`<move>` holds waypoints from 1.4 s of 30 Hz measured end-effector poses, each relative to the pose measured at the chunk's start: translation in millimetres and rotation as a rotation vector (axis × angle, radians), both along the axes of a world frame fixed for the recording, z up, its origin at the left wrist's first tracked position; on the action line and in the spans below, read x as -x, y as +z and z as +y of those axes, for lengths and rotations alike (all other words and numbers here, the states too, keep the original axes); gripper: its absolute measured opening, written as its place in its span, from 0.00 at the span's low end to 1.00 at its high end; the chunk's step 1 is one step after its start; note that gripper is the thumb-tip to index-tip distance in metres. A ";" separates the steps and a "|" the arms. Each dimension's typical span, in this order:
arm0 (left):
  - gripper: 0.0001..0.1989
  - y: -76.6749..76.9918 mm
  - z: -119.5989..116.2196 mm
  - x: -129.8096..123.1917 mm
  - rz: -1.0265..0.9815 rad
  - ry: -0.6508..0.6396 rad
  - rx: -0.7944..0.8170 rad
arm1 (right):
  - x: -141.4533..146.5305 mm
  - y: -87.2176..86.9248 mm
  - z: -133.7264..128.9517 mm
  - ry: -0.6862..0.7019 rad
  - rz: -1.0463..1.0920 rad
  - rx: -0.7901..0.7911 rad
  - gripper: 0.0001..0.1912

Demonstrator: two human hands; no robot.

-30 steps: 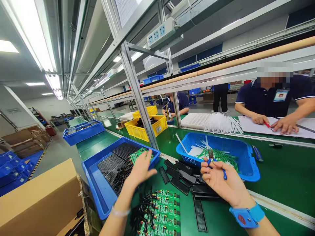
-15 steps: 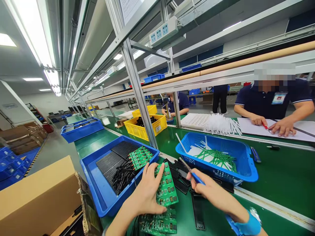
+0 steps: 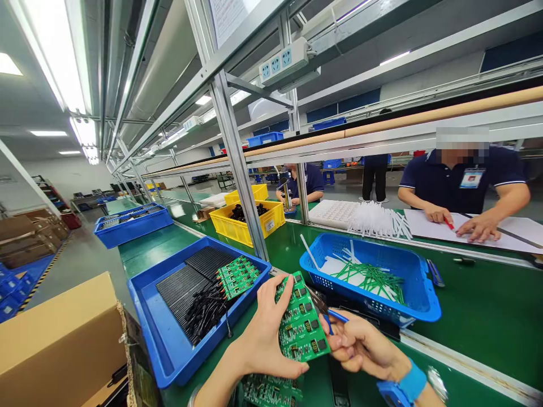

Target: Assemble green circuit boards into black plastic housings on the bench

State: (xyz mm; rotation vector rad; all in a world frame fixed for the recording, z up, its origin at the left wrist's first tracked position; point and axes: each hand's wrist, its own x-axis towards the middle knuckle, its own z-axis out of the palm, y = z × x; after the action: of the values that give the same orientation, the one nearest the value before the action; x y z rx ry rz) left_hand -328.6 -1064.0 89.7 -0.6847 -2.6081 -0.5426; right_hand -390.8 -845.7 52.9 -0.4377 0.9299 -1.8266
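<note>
My left hand (image 3: 263, 330) grips a green circuit board panel (image 3: 302, 323) by its left side, thumb low and fingers over the top. The panel is tilted and carries a row of small digit displays. In my right hand (image 3: 358, 342) is a pair of pliers with blue handles (image 3: 338, 314). Their dark jaws are at the panel's right edge; whether they bite on it I cannot tell. Below the held panel lie more green circuit boards (image 3: 271, 390), partly covered by my left hand and arm.
On the left, a blue tray (image 3: 148, 339) holds black cables and a further board panel (image 3: 238, 277). A blue basket (image 3: 369, 299) with green and white strips stands behind my right hand. A metal post (image 3: 240, 169) rises beyond the tray. Across the bench a co-worker's hands (image 3: 479, 226) rest on white sheets.
The panel has been raised and moved right in my left hand. My right hand has brought the pliers down to the panel's right edge. The view has shifted slightly.
</note>
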 end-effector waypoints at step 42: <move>0.66 -22.2 -49.2 16.5 -0.604 0.133 0.520 | 17.3 13.9 14.1 -0.492 -0.491 0.292 0.11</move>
State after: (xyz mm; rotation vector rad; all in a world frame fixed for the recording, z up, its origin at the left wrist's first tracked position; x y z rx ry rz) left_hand -345.1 -1113.2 67.5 -0.5436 -3.3873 -0.0061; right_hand -408.1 -831.5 66.8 0.0877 0.4502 -2.3841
